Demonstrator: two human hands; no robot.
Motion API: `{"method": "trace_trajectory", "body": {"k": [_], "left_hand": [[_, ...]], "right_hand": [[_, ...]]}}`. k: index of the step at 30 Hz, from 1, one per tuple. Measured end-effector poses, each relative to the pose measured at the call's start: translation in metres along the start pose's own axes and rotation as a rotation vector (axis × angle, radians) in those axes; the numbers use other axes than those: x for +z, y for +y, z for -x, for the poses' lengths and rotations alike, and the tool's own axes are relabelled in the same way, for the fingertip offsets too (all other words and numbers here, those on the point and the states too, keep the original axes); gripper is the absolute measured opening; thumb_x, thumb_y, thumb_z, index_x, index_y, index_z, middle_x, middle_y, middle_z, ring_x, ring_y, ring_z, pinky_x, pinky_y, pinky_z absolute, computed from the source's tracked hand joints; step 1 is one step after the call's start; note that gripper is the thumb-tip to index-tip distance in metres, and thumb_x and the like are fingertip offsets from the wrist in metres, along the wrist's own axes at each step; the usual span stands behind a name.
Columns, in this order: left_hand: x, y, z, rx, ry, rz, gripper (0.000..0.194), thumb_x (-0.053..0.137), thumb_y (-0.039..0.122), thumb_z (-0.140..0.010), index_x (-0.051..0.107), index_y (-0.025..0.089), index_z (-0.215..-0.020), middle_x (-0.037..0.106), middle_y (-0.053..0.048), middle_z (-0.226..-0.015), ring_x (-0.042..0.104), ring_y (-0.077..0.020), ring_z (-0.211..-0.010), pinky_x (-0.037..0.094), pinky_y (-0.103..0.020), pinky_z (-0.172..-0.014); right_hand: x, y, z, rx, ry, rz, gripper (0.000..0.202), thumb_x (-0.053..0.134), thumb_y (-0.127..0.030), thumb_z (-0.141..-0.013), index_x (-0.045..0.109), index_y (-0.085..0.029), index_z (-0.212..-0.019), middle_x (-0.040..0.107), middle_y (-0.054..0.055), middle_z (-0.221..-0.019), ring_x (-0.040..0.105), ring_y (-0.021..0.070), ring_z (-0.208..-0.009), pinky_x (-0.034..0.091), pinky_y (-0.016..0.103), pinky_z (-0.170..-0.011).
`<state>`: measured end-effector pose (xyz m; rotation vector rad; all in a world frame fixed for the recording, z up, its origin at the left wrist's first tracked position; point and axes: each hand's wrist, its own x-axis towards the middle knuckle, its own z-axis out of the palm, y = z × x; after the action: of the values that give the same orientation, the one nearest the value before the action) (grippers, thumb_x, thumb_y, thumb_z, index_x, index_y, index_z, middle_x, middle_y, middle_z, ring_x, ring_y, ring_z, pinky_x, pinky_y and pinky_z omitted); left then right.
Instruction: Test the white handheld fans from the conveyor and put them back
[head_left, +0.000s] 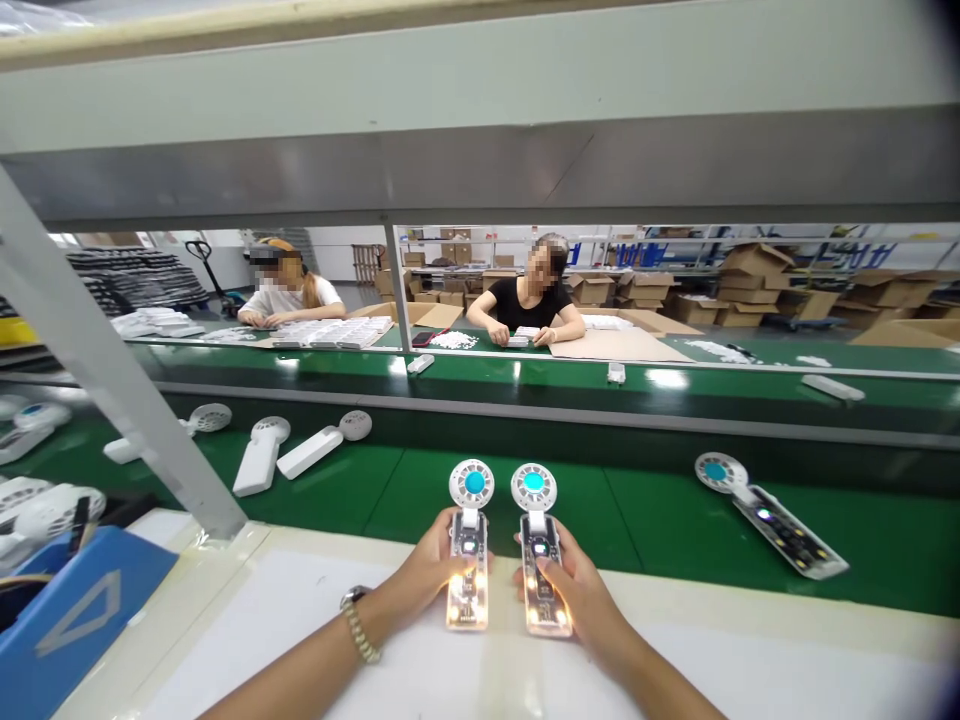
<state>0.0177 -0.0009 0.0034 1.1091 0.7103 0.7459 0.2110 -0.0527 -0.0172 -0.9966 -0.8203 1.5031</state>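
My left hand (435, 560) is closed around a handheld fan (468, 605), its thumb lying on the clear front. A matching handheld fan (547, 610) is gripped in my right hand (589, 590), with the thumb also on its front. Both fans stand side by side, heads up and a small gap apart. Each has a white round head with a blue centre and a see-through handle showing a circuit board. Warm lights glow in both handles, and a small display is lit on each. My fingers behind the handles are mostly hidden.
A third clear-handled fan (780, 525) lies on the green conveyor belt (420, 490) at right. Several white fans (262, 455) lie at left, near a slanted metal post (127, 370) and a blue bin (97, 610). A shelf (480, 170) hangs overhead. Two people sit across the line.
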Motion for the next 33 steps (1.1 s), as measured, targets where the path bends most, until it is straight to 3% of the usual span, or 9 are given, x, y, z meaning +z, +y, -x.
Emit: {"method": "trace_trajectory", "body": {"k": [5, 10, 20, 30, 33], "left_hand": [[-0.003, -0.006, -0.003, 0.021, -0.013, 0.023, 0.059, 0.074, 0.022, -0.062, 0.039, 0.019, -0.109, 0.059, -0.006, -0.089, 0.059, -0.0212, -0.086, 0.044, -0.038, -0.08], [-0.004, -0.006, -0.003, -0.001, -0.017, 0.013, 0.051, 0.071, 0.019, -0.065, 0.04, 0.018, -0.106, 0.06, -0.006, -0.087, 0.06, -0.0205, -0.083, 0.044, -0.036, -0.076], [0.004, 0.004, 0.002, -0.01, -0.004, 0.032, 0.046, 0.068, 0.014, -0.067, 0.042, 0.018, -0.104, 0.06, -0.005, -0.087, 0.06, -0.0202, -0.082, 0.043, -0.036, -0.077], [0.0, 0.0, 0.0, 0.014, -0.03, 0.07, 0.047, 0.067, 0.012, -0.066, 0.04, 0.018, -0.104, 0.059, -0.005, -0.088, 0.06, -0.0204, -0.085, 0.043, -0.036, -0.077], [-0.002, -0.003, -0.001, 0.016, -0.035, 0.069, 0.047, 0.066, 0.011, -0.066, 0.04, 0.018, -0.105, 0.059, -0.004, -0.087, 0.06, -0.0199, -0.083, 0.043, -0.036, -0.076]], "right_hand": [[0.0, -0.001, 0.0, -0.009, -0.029, 0.012, 0.065, 0.069, -0.044, -0.066, 0.037, -0.021, -0.119, 0.069, 0.006, -0.082, 0.063, 0.021, -0.065, 0.047, 0.035, -0.063], [-0.002, 0.002, -0.001, -0.01, -0.009, 0.029, 0.064, 0.067, -0.046, -0.067, 0.037, -0.02, -0.117, 0.069, 0.006, -0.077, 0.065, 0.0232, -0.067, 0.048, 0.035, -0.061], [-0.004, 0.008, -0.002, -0.069, -0.022, 0.001, 0.067, 0.068, -0.044, -0.066, 0.035, -0.024, -0.121, 0.06, 0.013, -0.11, 0.063, 0.0207, -0.067, 0.05, 0.038, -0.062], [-0.003, 0.006, -0.001, -0.023, 0.008, -0.014, 0.077, 0.069, -0.041, -0.065, 0.028, -0.023, -0.128, 0.066, 0.011, -0.101, 0.065, 0.0215, -0.07, 0.049, 0.032, -0.058], [-0.001, 0.002, 0.0, 0.013, -0.013, -0.014, 0.071, 0.068, -0.042, -0.066, 0.033, -0.02, -0.124, 0.069, 0.008, -0.083, 0.065, 0.0204, -0.064, 0.048, 0.031, -0.056]]}}
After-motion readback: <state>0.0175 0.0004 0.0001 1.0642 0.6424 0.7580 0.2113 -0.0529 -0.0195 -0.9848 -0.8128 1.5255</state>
